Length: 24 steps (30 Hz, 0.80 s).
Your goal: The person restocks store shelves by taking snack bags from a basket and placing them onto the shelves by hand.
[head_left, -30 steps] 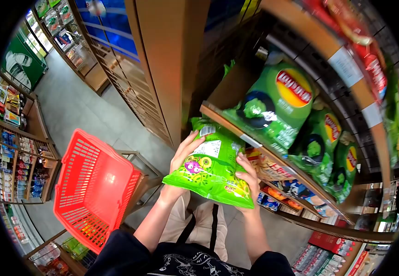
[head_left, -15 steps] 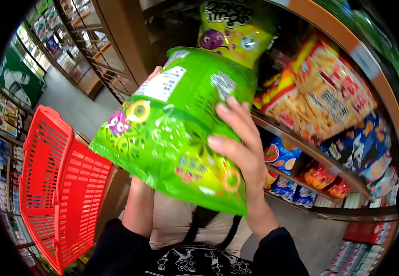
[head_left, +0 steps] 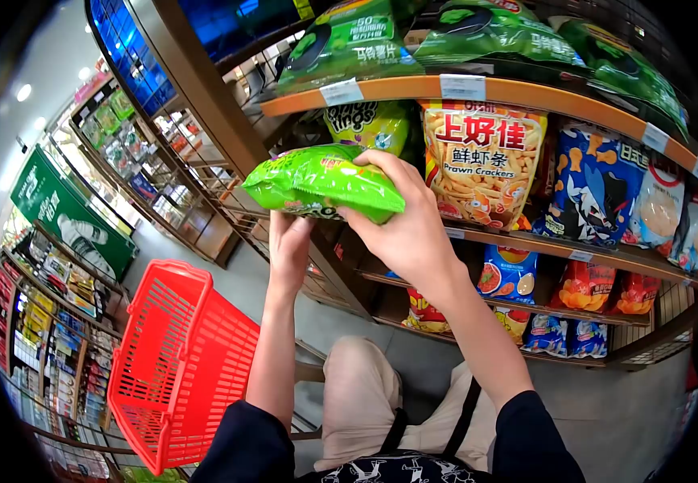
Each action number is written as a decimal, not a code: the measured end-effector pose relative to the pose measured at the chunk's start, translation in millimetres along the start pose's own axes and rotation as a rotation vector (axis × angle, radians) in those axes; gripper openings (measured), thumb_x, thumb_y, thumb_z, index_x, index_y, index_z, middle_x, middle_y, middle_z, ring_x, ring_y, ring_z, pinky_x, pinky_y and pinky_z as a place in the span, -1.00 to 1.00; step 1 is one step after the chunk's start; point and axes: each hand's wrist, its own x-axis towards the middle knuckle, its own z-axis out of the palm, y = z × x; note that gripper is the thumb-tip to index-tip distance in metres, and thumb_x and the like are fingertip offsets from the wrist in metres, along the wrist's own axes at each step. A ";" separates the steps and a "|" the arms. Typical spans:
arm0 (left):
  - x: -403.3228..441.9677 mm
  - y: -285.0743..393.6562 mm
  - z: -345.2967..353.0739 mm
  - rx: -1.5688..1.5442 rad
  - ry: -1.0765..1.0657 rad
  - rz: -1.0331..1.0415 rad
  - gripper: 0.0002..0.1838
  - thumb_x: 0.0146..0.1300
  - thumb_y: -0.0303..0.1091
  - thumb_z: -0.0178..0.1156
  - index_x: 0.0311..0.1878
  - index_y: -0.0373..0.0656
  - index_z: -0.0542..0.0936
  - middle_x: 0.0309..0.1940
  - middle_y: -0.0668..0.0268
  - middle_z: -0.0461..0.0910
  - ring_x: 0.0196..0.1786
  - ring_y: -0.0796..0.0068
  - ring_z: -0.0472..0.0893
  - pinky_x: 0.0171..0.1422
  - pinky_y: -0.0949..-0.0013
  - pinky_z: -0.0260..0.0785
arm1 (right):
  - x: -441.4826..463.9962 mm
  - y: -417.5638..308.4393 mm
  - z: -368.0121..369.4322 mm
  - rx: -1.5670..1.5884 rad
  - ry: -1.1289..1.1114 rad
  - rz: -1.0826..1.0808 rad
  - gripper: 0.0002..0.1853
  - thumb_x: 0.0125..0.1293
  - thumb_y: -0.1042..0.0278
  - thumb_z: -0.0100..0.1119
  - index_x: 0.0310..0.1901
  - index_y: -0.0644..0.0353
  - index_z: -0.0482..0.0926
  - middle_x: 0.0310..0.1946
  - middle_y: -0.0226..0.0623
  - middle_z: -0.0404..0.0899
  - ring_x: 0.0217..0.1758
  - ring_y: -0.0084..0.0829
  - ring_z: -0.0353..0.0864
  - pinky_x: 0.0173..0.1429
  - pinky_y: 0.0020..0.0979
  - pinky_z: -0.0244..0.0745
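A bright green snack bag (head_left: 325,183) lies nearly flat between my two hands, in front of the shelf opening. My right hand (head_left: 401,221) grips its right end, fingers over the top and thumb below. Under the bag, my left hand (head_left: 290,245) supports it, its upper fingers hidden by the bag. Just behind stands a yellow-green onion rings bag (head_left: 369,126) on the shelf. To its right is a prawn crackers bag (head_left: 484,161).
Green chip bags (head_left: 349,40) lie on the upper shelf, whose orange edge (head_left: 526,90) runs above my right hand. Blue bags (head_left: 594,181) stand to the right. A red basket (head_left: 180,362) is at the lower left, beside my left forearm. A dark post (head_left: 236,121) rises left of the shelf.
The green bag has moved away from my body toward the shelf and tipped flatter, with both hands still on it. The view has shifted, showing the shelves more upright.
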 end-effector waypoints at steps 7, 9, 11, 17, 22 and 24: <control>46.4 16.2 23.2 0.127 0.068 0.188 -0.52 0.42 -0.24 0.00 0.34 -0.17 0.24 0.21 0.31 0.37 0.29 0.44 0.31 0.39 0.26 0.07 | 29.5 -0.7 2.8 0.198 -0.019 0.168 -0.58 0.07 0.40 0.38 -0.06 0.33 0.45 -0.24 0.03 0.63 -0.12 0.03 0.64 -0.03 -0.18 0.53; 51.9 8.7 25.6 0.130 0.124 0.199 -0.50 0.43 -0.26 0.01 0.34 -0.25 0.22 0.16 0.25 0.38 0.21 0.44 0.36 0.36 0.32 0.10 | 35.2 3.9 2.8 0.149 -0.034 0.188 -0.58 0.08 0.39 0.37 -0.05 0.33 0.46 -0.23 0.04 0.64 -0.11 0.03 0.64 -0.03 -0.18 0.53; 58.7 -0.5 26.0 0.155 0.158 0.231 -0.54 0.44 -0.22 0.01 0.29 -0.25 0.27 0.12 0.25 0.41 0.15 0.47 0.39 0.29 0.37 0.18 | 40.5 6.5 3.4 0.098 -0.051 0.215 -0.58 0.09 0.37 0.37 -0.04 0.32 0.46 -0.22 0.05 0.64 -0.09 0.03 0.64 -0.02 -0.18 0.54; 84.0 -23.2 30.6 0.254 0.293 0.222 -0.57 0.46 -0.10 -0.01 0.15 -0.28 0.43 0.01 0.25 0.53 0.03 0.49 0.48 0.18 0.40 0.27 | 52.2 32.4 20.8 0.069 0.057 0.271 -0.54 0.19 0.26 0.30 0.02 0.35 0.41 -0.13 0.03 0.64 -0.04 -0.05 0.65 0.03 -0.18 0.51; 91.9 -20.5 45.5 0.371 0.339 0.144 -0.59 0.44 -0.12 0.04 0.08 -0.31 0.48 -0.12 0.28 0.60 -0.09 0.56 0.53 0.03 0.46 0.35 | 58.0 41.2 27.2 0.010 0.084 0.423 -0.38 0.24 0.16 0.26 0.10 0.49 0.23 -0.18 0.27 0.59 -0.10 0.14 0.62 -0.04 -0.12 0.54; 100.2 -21.1 47.4 0.398 0.370 0.134 -0.57 0.41 -0.09 0.08 0.04 -0.33 0.50 -0.17 0.24 0.62 -0.14 0.56 0.55 -0.01 0.44 0.37 | 64.7 43.9 29.6 -0.035 0.075 0.460 -0.36 0.25 0.11 0.24 0.10 0.50 0.23 -0.18 0.28 0.59 -0.10 0.16 0.61 -0.05 -0.10 0.54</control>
